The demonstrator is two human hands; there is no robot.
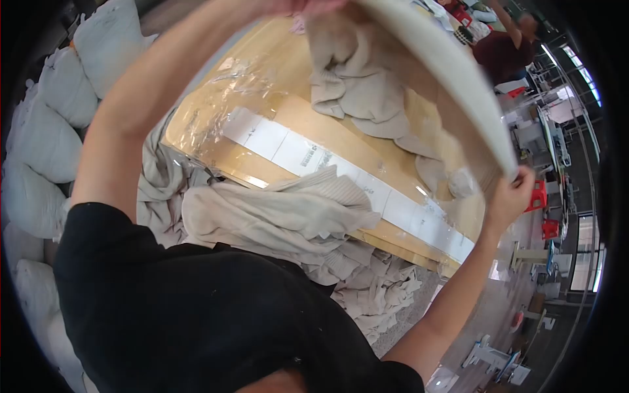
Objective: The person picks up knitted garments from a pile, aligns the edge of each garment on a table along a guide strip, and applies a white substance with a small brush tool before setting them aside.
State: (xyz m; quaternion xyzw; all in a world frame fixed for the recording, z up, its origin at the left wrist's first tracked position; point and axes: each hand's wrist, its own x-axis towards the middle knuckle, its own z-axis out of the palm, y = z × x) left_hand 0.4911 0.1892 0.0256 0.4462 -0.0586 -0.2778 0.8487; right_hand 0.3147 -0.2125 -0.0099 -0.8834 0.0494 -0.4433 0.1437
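Note:
A beige knit cloth [452,72] is stretched, blurred, between my raised hands above the table. At the top edge of the view, my left hand [318,5] is closed at one end of it. My right hand [514,190] pinches its other end, beyond the table's right side. Part of the cloth hangs in folds over the wooden table [275,59]. Nearer my body, another beige knit piece [275,206] lies crumpled at the table's front edge. A long strip of white paper labels [341,171] runs diagonally across the table, with clear plastic around it.
Stuffed white sacks [42,137] are stacked at the left. More beige pieces [377,288] are heaped below the table's front edge. Another person [504,52] is at the upper right, with red stools [537,196] and equipment along the right.

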